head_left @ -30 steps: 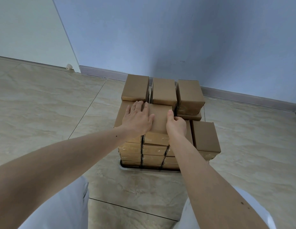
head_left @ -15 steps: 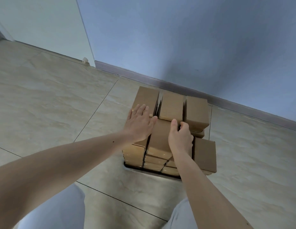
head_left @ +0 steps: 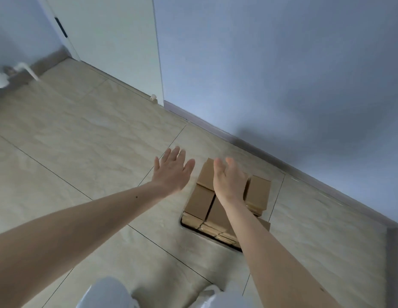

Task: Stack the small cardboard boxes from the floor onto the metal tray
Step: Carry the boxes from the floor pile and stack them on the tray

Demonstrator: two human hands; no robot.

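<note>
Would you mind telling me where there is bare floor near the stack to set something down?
Bare floor spreads left of the boxes, between them and the door, under the left hand. Another bare patch lies right of the stack, up to the baseboard. The tray itself is packed, the right hand over it.

2 bare forearms, no sleeves visible; light grey-white trousers point(head_left: 104, 294) at knees (bottom edge).

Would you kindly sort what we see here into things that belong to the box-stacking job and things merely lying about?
Job: cardboard boxes, metal tray, left hand, right hand.
Lying about: white door, door stopper, white pipe.
</note>
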